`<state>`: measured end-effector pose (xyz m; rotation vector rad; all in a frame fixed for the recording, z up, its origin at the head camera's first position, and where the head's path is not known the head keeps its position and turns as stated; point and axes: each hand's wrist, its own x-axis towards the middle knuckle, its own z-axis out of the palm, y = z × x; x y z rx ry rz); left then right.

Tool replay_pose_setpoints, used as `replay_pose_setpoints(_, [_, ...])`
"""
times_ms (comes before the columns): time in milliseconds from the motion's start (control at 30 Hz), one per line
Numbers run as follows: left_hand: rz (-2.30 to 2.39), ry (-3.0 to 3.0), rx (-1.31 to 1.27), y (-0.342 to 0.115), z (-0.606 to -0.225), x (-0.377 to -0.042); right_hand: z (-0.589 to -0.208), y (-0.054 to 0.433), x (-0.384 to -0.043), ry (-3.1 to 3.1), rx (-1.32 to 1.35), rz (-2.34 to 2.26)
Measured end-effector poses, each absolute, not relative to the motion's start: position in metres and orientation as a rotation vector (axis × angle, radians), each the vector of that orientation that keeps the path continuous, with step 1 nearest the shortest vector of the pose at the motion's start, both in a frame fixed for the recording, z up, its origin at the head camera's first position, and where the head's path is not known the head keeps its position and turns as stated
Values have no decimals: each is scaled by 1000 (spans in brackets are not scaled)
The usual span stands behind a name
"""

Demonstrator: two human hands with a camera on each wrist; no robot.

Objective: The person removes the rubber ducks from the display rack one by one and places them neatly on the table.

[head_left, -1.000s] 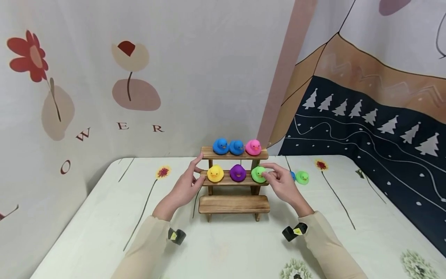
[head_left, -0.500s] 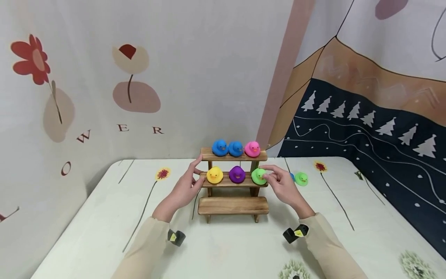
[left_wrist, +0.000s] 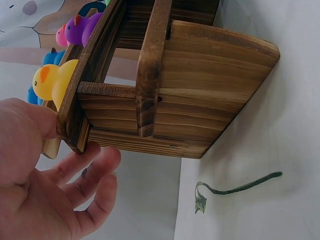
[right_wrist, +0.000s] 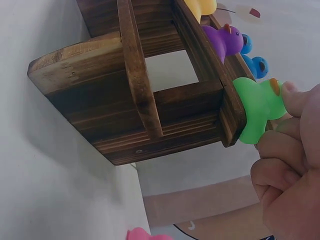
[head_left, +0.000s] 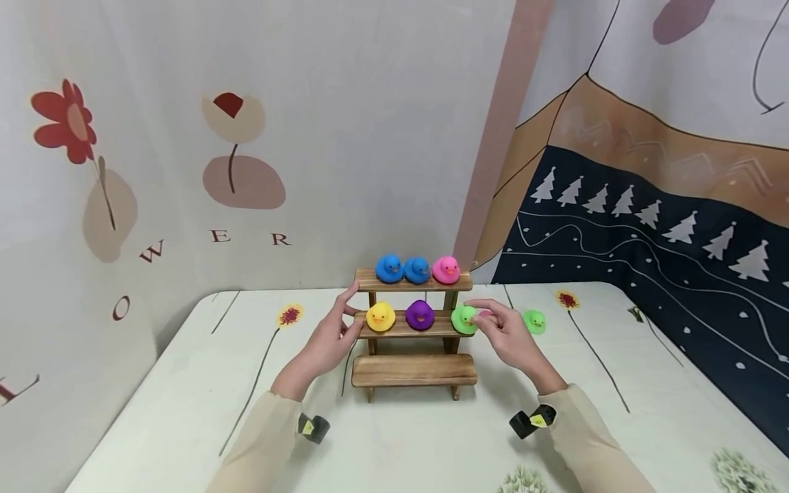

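A three-tier wooden display stand stands on the table. My left hand grips the left end of its middle tier, thumb in front and fingers behind. At the right end of that tier, my right hand pinches a green rubber duck between thumb and fingers. In the right wrist view the duck overhangs the tier's end. A yellow rubber duck and a purple one share the middle tier. Along the top tier sit two blue ducks and a pink duck.
Beyond my right hand, another green duck lies on the floral tablecloth. Something pink shows partly behind that hand; the right wrist view has a pink duck-like shape at its bottom edge. Printed cloth hangs behind.
The green duck and my right hand have shifted slightly right along the middle tier. My left hand keeps its grip. The head view has tilted a little, and a pink thing now shows behind my right hand.
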<state>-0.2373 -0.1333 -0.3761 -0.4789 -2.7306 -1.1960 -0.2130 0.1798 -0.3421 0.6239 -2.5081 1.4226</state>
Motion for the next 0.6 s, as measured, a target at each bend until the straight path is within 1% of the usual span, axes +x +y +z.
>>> replay_pose_setpoints(100, [-1202, -2730, -481, -133, -375, -237, -346, 183, -216, -2498, 635, 1425])
replay_pose_setpoints(300, [-1206, -2724, -470, -135, -375, -237, -367, 194, -231, -2488, 628, 1448])
replay_pose_setpoints(600, [-1204, -2736, -464, -133, -377, -237, -375, 207, -231, -2476, 608, 1489])
